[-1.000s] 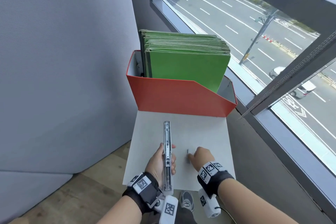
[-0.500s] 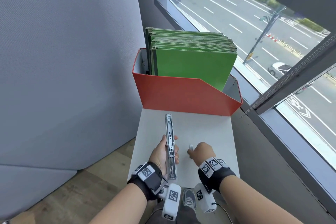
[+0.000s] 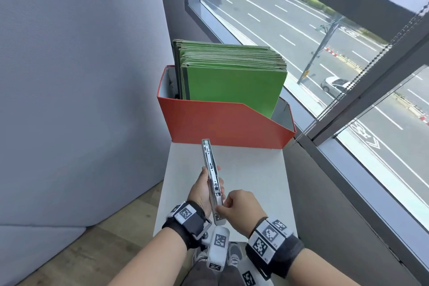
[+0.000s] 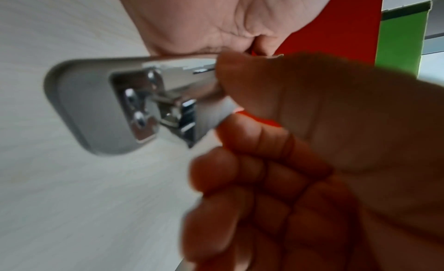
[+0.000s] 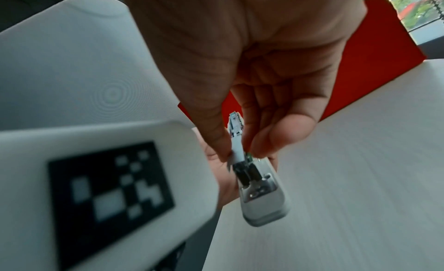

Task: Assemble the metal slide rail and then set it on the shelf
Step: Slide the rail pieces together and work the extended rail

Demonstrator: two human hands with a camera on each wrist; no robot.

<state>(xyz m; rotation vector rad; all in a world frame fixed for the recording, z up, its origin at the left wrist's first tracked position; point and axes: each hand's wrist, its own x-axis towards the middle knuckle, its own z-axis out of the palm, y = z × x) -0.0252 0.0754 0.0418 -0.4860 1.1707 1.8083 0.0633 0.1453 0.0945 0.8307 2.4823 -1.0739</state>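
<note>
Behind the rail [image 3: 211, 170], red file box [image 3: 222, 127]

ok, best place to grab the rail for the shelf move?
Mid-length, across the narrow width, coming from the side, probably. The rail is long and thin, so a middle grip balances it. The left hand already wraps it there; the right hand only pinches the near end, where the open bracket leaves little to hold.

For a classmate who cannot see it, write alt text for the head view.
Two hands hold a metal slide rail above a white shelf: the left hand grips its middle while the right hand pinches its near end. Behind stands a red file box of green folders, beside a window overlooking a road.
</note>
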